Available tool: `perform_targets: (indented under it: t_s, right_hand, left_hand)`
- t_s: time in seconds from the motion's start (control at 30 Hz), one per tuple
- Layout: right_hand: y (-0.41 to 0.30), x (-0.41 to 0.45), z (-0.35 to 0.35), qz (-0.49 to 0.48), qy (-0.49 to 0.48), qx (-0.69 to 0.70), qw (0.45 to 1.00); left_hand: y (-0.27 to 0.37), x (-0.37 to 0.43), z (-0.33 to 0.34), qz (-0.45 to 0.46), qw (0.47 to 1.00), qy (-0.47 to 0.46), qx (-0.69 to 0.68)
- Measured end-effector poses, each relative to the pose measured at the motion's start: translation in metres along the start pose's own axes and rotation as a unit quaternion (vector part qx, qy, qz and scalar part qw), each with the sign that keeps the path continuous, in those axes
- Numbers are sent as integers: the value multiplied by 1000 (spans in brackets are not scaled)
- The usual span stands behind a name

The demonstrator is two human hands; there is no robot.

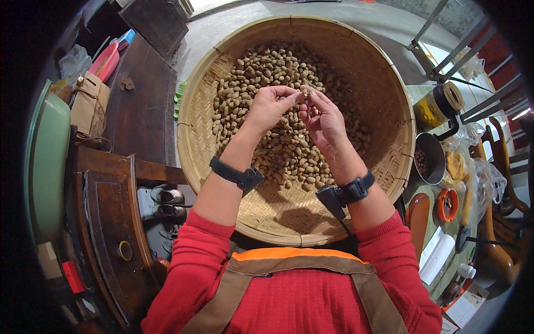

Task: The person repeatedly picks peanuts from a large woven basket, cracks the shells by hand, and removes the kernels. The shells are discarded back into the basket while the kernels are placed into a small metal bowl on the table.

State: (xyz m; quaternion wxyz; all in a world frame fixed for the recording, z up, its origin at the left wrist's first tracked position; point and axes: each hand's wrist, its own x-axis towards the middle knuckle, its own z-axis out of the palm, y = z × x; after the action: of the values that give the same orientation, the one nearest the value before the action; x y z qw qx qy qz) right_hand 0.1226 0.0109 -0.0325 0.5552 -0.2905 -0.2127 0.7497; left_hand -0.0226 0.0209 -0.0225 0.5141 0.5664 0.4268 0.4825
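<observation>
A wide round woven bamboo basket (267, 227) lies before me, with a large heap of unshelled peanuts (246, 89) in it. Over the heap, my right hand (325, 119) pinches a peanut (307, 94) between thumb and fingertips; its shell looks broken. My left hand (269, 106) meets it from the left, thumb and forefinger pressed together at the peanut's edge. How much of the shell sits inside the left fingertips is hidden. Each forearm wears a black strap with a small device.
At right, a table (434, 208) bears a metal pot (430, 158) with shelled peanuts, a lidded jar (436, 106), plastic bags and an orange dish (447, 205). A dark wooden cabinet (110, 234), shoes (167, 202) and a green basin (50, 167) are at left.
</observation>
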Motion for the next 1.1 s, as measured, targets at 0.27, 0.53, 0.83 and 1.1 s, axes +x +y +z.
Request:
perform_targets:
  t_s: [0.27,0.53,0.83,1.1]
  right_hand:
    - [-3,-4,-5,-3,-55,-69,996]
    - [-4,-3,-1,-297,75,-580,755]
    - [-7,-18,9,-398,88,-683,606]
    - [-3,-4,0,-288,24,-506,813]
  left_hand:
    - [13,-7,-4,-149,975,-24,-163]
    - [7,-2,4,42,995,53,75]
    - [15,-10,12,115,940,80,311]
    - [6,-3,4,-5,999,9,41]
